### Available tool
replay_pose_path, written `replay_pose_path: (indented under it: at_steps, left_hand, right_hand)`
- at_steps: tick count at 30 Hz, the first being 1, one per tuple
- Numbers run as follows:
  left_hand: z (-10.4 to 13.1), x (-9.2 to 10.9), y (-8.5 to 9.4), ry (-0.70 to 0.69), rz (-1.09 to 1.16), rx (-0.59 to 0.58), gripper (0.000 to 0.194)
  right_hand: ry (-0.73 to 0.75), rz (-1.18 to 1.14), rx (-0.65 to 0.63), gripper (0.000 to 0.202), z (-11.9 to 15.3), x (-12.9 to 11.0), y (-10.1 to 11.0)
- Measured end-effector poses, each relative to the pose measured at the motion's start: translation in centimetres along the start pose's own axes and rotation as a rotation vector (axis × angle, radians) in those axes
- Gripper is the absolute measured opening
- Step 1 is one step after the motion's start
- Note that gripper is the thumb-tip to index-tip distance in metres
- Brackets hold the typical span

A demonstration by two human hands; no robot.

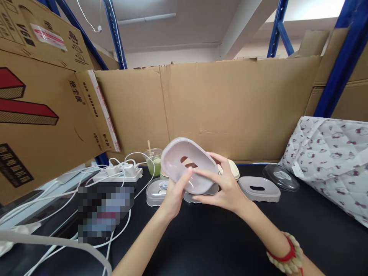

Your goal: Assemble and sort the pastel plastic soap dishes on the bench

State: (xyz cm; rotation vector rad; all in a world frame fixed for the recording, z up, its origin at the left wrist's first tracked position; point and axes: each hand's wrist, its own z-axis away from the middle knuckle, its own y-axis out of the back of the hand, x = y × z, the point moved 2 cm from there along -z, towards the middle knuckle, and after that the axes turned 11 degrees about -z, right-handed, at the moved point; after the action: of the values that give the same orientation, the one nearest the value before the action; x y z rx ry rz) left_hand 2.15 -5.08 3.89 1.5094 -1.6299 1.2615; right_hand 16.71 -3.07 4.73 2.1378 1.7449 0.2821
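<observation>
A pale pinkish-grey oval plastic shell with an oval hole in its middle is held up, tilted, above the black table. My left hand grips its lower left edge, the thumb on the inner face near the hole. From the right, my right hand holds the same shell, with fingers over its front and behind its edge. Behind and below the shell, another grey part is partly hidden. A similar grey shell with a dark slot lies to the right, and a clear-lidded case sits at the left.
A power strip with white cables and a pixelated area are on the left. A cup of green drink stands behind. A clear lid and a patterned quilted bag are at right. Cardboard walls the back.
</observation>
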Motion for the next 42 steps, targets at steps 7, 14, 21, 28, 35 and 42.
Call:
replay_pose_path:
  at_steps: [7,14,21,28,35,42]
  left_hand:
    - [-1.7,0.5,1.8,0.004,0.165,0.339,0.037]
    - [-2.7,-0.3,2.5,0.016,0.289,0.337,0.029]
    - [-3.1,-0.4,3.1,0.073,0.371,0.332,0.029]
    - [-3.2,0.2,3.6,0.070,0.353,0.369,0.038]
    - [-2.0,0.5,2.0,0.008,0.328,0.336,0.033]
    - [-1.7,0.4,1.9,-0.010,0.267,0.266,0.042]
  right_hand:
    - [-0.828,0.300,0.094,0.056,1.4,7.0,1.4]
    - [-1.332,0.818,-0.553,0.066,3.2,7.3,-0.7]
    - [-1.220,0.829,-0.489,0.050,4.1,6.9,-0.4]
    - [-0.971,0.667,0.119,0.048,4.3,7.6,1.5]
    - [-0.235,0.495,0.531,0.049,0.9,3.3,1.8]
    - [-0.014,0.317,0.361,0.055,-0.5,-0.8,0.0]
